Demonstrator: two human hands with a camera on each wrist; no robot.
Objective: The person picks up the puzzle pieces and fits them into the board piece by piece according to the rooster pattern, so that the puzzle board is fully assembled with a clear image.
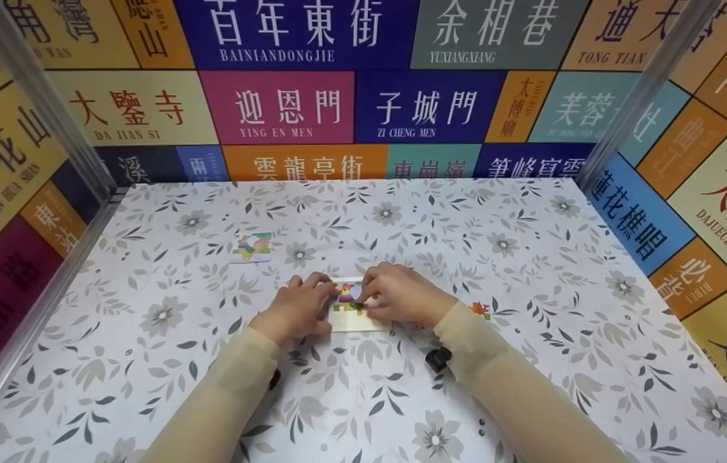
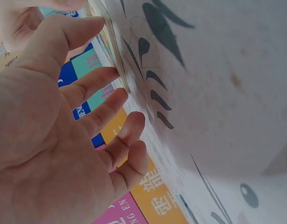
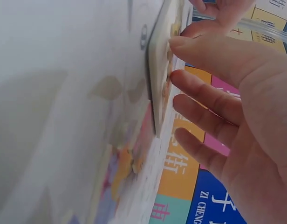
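A pale jigsaw puzzle board (image 1: 358,323) lies flat in front of the person, with joined colourful puzzle pieces (image 1: 344,297) in its upper left part. Along the board's left edge rests the left hand (image 1: 297,307); its thumb and relaxed fingers touch the rim, as the left wrist view shows too. Over the board's right side, the right hand (image 1: 405,296) pinches a small puzzle piece (image 1: 356,304) between thumb and index finger, against the other pieces. The fingertips mostly hide that piece. In the right wrist view, the remaining fingers (image 3: 206,116) extend loosely beside the board.
Farther back on the left lies a second small picture puzzle (image 1: 252,247). Loose pieces with an orange flower (image 1: 480,310) lie right of the right hand, partly behind the wrist. Printed panels (image 1: 276,108) wall in the flower-patterned tabletop (image 1: 164,379) at back and sides.
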